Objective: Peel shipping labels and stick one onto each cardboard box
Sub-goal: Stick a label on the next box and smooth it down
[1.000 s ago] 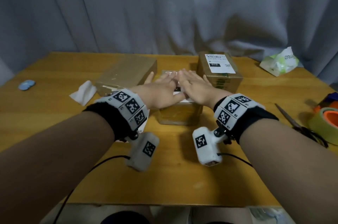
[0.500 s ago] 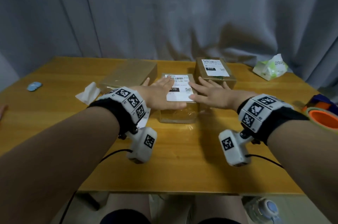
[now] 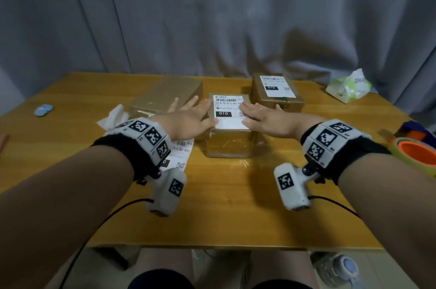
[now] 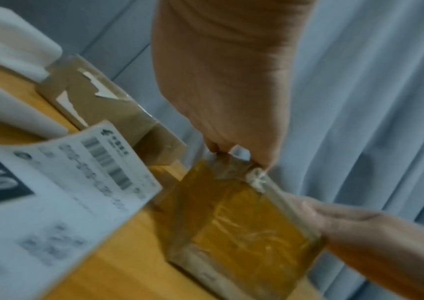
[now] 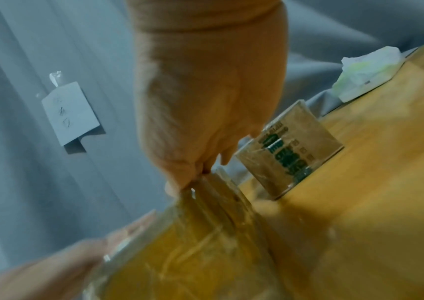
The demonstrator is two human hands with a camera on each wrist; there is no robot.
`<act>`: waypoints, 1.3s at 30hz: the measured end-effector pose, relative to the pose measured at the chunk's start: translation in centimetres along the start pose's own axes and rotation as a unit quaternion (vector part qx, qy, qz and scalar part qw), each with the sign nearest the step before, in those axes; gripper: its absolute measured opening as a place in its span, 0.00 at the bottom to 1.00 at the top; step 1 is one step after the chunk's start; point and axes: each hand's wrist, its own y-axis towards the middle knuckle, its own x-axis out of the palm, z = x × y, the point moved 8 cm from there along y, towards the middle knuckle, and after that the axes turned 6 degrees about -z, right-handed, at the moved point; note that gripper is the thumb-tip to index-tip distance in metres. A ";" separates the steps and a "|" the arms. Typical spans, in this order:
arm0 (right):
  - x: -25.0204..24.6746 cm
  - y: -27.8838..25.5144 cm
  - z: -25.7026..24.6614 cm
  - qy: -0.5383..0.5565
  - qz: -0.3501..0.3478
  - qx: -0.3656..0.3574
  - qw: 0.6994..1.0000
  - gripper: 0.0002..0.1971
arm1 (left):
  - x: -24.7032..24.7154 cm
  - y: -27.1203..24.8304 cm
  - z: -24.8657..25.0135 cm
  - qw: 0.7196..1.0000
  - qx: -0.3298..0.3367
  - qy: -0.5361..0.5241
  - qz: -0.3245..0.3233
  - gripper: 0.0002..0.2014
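**Both hands flat on the labelled middle box**

Head view: the middle box [image 3: 230, 145] stands on the wooden table [image 3: 236, 218] with a shipping label [image 3: 228, 110] on its top. The left hand [image 3: 186, 117] lies with straight, spread fingers over the box's left top edge, its thumb touching the label's left margin. The right hand [image 3: 266, 116] lies flat over the right edge, fingertips on the label. Neither grips anything. Behind and right of the middle box is a second labelled box [image 3: 277, 94]; behind and left, a flat unlabelled box [image 3: 167, 97]. Left of the middle box, partly under the left wrist, lies a loose label sheet [image 3: 180, 156]. Far right of it sit a tape roll [image 3: 417, 154] and a tissue pack [image 3: 349, 86].

Left wrist view: blurred; the left hand [image 4: 226, 81] meets the middle box's [image 4: 244, 227] upper edge, with the loose label sheet [image 4: 64, 192] to its left.

Right wrist view: the right hand [image 5: 205, 91] presses on the box's [image 5: 192, 253] top edge; the second box [image 5: 290, 154] stands beyond it.
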 end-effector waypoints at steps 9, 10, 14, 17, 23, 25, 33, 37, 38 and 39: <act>-0.6 3.7 -3.0 0.020 0.151 -0.030 0.988 0.23 | -1.1 3.4 2.8 0.999 0.035 -0.017 0.030 0.25; -0.6 3.8 -2.8 -0.010 0.131 -0.015 0.991 0.24 | -1.2 3.7 2.3 1.000 0.019 0.008 0.009 0.26; -1.3 4.1 -2.5 -0.117 0.101 0.024 0.988 0.26 | -1.9 4.3 1.1 0.998 0.016 0.043 -0.042 0.30; -1.0 4.2 -2.1 -0.115 0.074 0.050 0.989 0.27 | -1.9 4.7 0.5 0.999 0.013 0.035 -0.038 0.32; -0.6 4.1 -1.1 -0.119 0.052 0.104 0.986 0.32 | -2.1 4.2 -0.9 0.998 -0.044 0.040 0.008 0.40; -0.6 3.9 -0.8 -0.085 0.050 0.089 0.991 0.32 | -2.5 3.6 -0.2 0.998 -0.021 0.040 0.037 0.37; -0.3 2.9 0.6 -0.013 0.049 0.029 0.998 0.28 | -2.3 2.1 3.5 0.995 0.077 0.052 -0.035 0.48; -1.5 1.9 1.8 -0.002 0.115 0.001 0.993 0.29 | -3.1 2.9 3.3 0.994 0.076 0.080 -0.012 0.45; -2.1 1.7 2.4 0.003 0.147 0.009 0.989 0.29 | -3.3 3.2 3.1 0.994 0.076 0.078 -0.005 0.42; -2.7 1.7 3.1 0.007 0.171 0.023 0.985 0.29 | -3.6 3.5 2.9 0.994 0.075 0.076 0.002 0.39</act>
